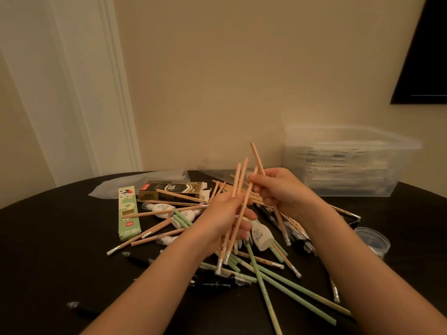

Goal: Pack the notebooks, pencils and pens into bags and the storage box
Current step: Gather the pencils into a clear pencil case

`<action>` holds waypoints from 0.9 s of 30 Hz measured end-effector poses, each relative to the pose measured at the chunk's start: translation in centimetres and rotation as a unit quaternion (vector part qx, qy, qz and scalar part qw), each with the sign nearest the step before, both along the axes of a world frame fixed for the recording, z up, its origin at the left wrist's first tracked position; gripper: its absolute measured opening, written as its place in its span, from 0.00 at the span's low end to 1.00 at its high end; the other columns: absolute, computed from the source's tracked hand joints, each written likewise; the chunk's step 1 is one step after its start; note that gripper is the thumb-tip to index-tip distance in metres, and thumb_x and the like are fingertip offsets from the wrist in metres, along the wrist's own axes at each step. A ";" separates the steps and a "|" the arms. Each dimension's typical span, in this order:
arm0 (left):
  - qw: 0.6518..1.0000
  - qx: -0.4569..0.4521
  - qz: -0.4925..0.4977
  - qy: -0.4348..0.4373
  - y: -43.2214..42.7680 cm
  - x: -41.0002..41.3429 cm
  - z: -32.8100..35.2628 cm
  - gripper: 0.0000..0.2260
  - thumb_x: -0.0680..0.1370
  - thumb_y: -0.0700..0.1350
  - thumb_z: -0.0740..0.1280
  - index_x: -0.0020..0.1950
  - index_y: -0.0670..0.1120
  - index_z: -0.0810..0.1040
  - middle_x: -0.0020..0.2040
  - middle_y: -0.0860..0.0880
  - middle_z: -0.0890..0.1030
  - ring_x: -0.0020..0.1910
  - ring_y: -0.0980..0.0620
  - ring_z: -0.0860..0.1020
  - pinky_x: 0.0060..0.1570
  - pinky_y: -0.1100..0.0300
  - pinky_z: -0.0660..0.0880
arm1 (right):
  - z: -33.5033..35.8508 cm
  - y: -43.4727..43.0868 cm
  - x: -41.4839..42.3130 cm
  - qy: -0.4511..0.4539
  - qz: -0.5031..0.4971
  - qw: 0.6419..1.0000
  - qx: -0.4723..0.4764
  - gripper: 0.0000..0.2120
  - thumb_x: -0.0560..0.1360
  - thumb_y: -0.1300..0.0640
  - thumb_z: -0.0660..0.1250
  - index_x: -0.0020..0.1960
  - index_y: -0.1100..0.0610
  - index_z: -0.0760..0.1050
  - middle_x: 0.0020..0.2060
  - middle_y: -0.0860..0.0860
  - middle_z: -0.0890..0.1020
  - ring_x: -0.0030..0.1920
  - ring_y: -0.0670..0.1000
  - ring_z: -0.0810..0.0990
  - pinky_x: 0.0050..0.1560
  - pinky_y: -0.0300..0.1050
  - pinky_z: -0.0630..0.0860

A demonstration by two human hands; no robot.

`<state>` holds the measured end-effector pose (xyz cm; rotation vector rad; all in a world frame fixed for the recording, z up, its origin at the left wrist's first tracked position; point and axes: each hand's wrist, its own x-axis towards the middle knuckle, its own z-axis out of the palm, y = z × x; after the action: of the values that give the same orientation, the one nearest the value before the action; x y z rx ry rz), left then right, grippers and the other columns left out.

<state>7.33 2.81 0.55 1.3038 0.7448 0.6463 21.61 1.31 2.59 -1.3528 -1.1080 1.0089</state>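
Dark round table (60, 238), seen from above the near edge. Both hands are raised over the middle of it. The left hand (222, 218) has its fingers curled round a small bundle of plain wooden pencils (236, 180), which fan upward and away, eraser ends pointing down toward the near edge. The right hand (280, 189), just beside it, pinches a single wooden pencil (257, 157) tilted steeply, its far end the highest of all. Under the hands lies a loose heap: more wooden pencils (154, 232), pale green pencils (295, 290) fanning toward the near right edge, black pens (217, 285) toward the near edge, and white correction-fluid bottles (261, 235) among them. Left of the heap lies a green pencil carton (128, 213), with a black-and-gold pen carton (171, 193) beside it. A clear plastic bag (135, 184) lies at the far left edge. The clear storage box (350, 165) stands at the far right edge against the wall; its contents are too blurred to tell. A small clear round tub (372, 240) sits at the right edge.
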 end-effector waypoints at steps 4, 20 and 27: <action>0.999 -0.032 -0.021 -0.038 0.4 0.0 -0.2 0.11 0.82 0.48 0.56 0.49 0.42 0.73 0.25 0.53 0.63 0.20 0.60 0.59 0.18 0.69 0.57 | -0.2 0.2 -0.3 0.058 -0.011 0.998 0.023 0.07 0.78 0.63 0.62 0.47 0.65 0.77 0.27 0.49 0.68 0.22 0.41 0.62 0.20 0.32 0.58; 0.993 -0.067 0.054 -0.078 1.9 -1.1 -0.1 0.09 0.82 0.47 0.57 0.51 0.44 0.75 0.28 0.51 0.71 0.22 0.59 0.67 0.21 0.68 0.66 | -1.2 -0.3 -2.2 -0.161 0.084 0.983 0.009 0.11 0.81 0.51 0.56 0.55 0.45 0.77 0.46 0.42 0.81 0.54 0.42 0.77 0.63 0.46 0.69; 0.985 -0.104 0.119 -0.077 2.8 -1.8 -0.3 0.13 0.81 0.50 0.59 0.40 0.45 0.68 0.23 0.53 0.63 0.18 0.59 0.59 0.16 0.69 0.57 | -2.7 0.3 -0.2 -0.337 -0.023 0.940 -0.050 0.06 0.78 0.56 0.63 0.50 0.52 0.79 0.43 0.47 0.79 0.45 0.45 0.77 0.49 0.43 0.75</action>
<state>5.56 5.60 0.25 0.9712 0.8242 0.8274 21.39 1.63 -0.12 -1.8696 -1.5252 0.5694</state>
